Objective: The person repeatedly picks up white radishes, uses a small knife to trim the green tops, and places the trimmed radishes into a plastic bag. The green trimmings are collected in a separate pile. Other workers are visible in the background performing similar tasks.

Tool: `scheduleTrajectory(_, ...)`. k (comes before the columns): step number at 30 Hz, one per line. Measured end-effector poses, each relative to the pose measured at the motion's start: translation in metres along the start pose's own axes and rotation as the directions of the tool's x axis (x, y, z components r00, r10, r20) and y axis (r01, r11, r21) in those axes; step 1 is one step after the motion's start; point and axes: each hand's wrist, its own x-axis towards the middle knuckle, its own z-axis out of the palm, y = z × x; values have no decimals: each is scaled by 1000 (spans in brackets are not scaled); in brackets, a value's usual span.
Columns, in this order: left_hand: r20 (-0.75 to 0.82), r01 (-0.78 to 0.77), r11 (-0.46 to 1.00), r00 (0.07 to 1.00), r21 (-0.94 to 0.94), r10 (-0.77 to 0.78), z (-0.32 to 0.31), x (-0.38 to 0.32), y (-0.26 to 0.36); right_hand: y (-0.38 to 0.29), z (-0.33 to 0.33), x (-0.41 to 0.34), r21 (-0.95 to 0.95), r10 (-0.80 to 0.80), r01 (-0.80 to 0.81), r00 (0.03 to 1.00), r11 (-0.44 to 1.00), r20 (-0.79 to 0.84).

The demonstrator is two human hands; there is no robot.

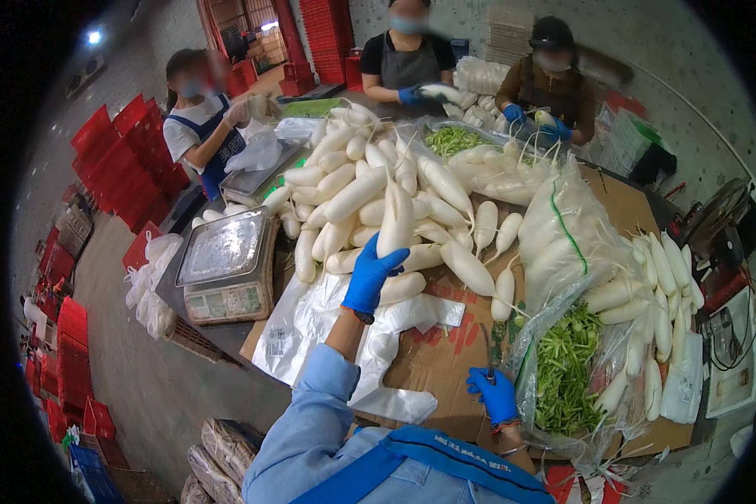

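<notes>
My left hand (373, 275), in a blue glove, grips the thick lower end of a white daikon radish (395, 217); its thin root tip points up and away. Behind it lies a large heap of daikon radishes (334, 183). At the lower right, my gloved right hand (496, 392) is closed around the handle of a knife (488, 353), blade pointing away from me. Flat plastic bags (309, 321) lie under and left of my left arm. Beside my right hand stands an open clear bag of cut green radish stems (567, 372).
A weighing scale (227, 252) stands at the left table edge. A full clear bag of daikons (548, 220) and loose daikons (671, 283) lie to the right. Cardboard (428, 372) covers the tabletop. Three co-workers (409, 63) stand across the table. Red crates (123, 164) are stacked left.
</notes>
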Motion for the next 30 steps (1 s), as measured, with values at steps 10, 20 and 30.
scheduleTrajectory(10,40,149,952,989,-268,-144,-43,116,-2,2,-4,3,-9,-22,22,999,1000,23)
scheduleTrajectory(20,-75,115,964,988,-239,-136,-69,193,44,4,-4,2,17,-11,11,999,1000,47)
scheduleTrajectory(30,74,238,952,971,-192,-228,-47,170,34,16,-8,8,62,-19,14,996,998,83)
